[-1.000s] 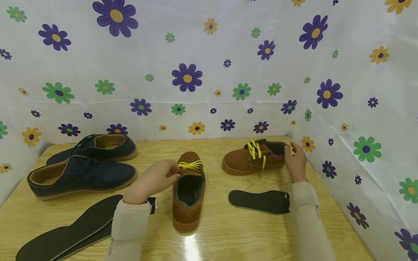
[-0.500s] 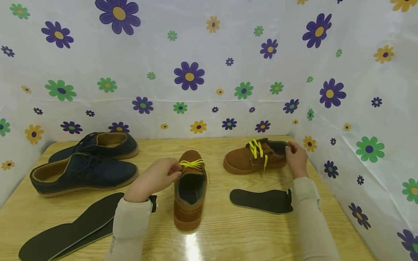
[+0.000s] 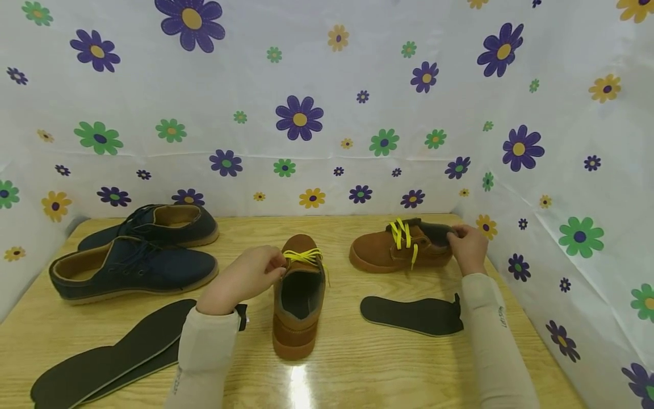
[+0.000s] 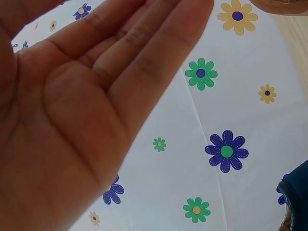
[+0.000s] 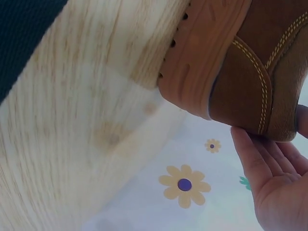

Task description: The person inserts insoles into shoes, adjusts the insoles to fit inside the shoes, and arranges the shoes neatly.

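Observation:
In the head view, two brown lace-up shoes with yellow laces rest on the wooden table. The middle shoe (image 3: 293, 335) points away from me; my left hand (image 3: 244, 279) pinches its left side beside the laces. Fingers of that left hand (image 4: 72, 115) run out of the top of the left wrist view, tips hidden. The other brown shoe (image 3: 375, 251) lies pointing left at the right, and my right hand (image 3: 471, 248) holds its heel collar. In the right wrist view, the fingers press the outside of the heel (image 5: 240, 86) and the thumb reaches over the rim.
A black insole (image 3: 409, 315) lies beside my right forearm. More black insoles (image 3: 102, 363) overlap at the front left, partly behind my left sleeve (image 3: 204, 363). Two navy shoes (image 3: 176, 264) stand at the back left. Flowered cloth (image 3: 327, 130) walls the back and sides.
The right hand has shifted slightly right, its fingers drawn closer together at the heel collar. More of the right insole's end shows. The left hand stays at the middle shoe.

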`<state>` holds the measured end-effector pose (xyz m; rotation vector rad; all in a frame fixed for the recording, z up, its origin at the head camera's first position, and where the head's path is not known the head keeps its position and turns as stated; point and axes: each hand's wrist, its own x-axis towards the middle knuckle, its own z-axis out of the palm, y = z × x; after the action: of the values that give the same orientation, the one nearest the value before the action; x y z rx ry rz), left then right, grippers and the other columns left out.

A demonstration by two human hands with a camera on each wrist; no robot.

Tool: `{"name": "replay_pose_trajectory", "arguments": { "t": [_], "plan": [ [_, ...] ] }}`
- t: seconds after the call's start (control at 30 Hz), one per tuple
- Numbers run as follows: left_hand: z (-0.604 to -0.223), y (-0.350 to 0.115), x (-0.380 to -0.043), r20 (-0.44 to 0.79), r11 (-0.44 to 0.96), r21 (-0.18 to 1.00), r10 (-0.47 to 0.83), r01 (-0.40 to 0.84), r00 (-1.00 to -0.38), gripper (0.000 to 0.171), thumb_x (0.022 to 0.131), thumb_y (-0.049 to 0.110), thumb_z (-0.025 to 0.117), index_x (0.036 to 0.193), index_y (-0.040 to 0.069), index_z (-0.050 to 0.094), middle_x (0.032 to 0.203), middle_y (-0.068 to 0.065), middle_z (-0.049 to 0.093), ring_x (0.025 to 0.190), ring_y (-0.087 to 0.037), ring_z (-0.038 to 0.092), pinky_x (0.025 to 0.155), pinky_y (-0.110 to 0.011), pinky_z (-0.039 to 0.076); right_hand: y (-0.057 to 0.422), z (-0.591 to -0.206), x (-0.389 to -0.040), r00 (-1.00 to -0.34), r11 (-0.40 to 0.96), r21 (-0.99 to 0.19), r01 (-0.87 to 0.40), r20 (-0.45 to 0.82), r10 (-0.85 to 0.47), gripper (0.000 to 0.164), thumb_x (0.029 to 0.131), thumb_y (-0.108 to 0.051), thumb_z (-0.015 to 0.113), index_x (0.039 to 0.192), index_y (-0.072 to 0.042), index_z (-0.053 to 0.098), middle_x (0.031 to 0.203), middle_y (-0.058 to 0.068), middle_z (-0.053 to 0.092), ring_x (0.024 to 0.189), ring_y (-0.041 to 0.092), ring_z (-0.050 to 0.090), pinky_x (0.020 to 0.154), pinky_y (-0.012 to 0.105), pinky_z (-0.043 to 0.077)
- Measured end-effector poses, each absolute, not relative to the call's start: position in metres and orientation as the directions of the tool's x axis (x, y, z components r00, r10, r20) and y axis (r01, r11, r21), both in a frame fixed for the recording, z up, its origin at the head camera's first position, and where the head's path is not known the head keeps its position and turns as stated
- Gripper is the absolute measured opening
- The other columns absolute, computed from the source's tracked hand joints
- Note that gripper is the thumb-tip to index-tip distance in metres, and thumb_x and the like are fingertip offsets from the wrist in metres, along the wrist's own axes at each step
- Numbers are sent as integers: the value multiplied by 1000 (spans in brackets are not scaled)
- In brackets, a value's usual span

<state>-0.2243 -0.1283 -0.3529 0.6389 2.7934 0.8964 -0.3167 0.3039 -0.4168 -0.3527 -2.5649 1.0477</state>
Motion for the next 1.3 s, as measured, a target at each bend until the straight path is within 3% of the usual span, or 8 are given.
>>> {"name": "replay_pose_trajectory", "arguments": {
  "t": [0.27,0.8,0.97,1.3],
  "plan": [
    [-352,-126,-224,5,733,575,441,363,-898,13,92,2,59,103,-4,63,92,-11,65,85,-23,62,76,-38,52,307,-411,-310,-919,747,-652,131,203,339,29,89,-13,63,107,9,67,103,27,66,94,41,59,83,50,48],
    [-353,-124,-224,-3,727,577,458,373,-889,16,94,4,58,106,-5,64,96,-12,66,88,-25,62,77,-39,52,303,-393,-296,-932,795,-587,155,180,315,24,83,-12,68,92,11,70,98,27,66,94,43,58,85,50,47],
    [-355,-124,-225,-6,727,577,460,373,-888,15,94,5,59,104,-4,64,95,-11,66,87,-24,62,76,-38,52,303,-389,-291,-946,806,-561,188,117,302,27,83,-17,70,89,10,69,97,26,65,91,42,58,83,49,47],
    [-353,-122,-224,-1,726,579,456,372,-890,14,94,7,59,103,-3,64,92,-10,66,83,-22,62,74,-37,52,296,-381,-281,-976,841,-507,192,-8,218,37,87,-24,64,104,8,69,106,26,66,98,42,60,85,50,49]
  ]
}}
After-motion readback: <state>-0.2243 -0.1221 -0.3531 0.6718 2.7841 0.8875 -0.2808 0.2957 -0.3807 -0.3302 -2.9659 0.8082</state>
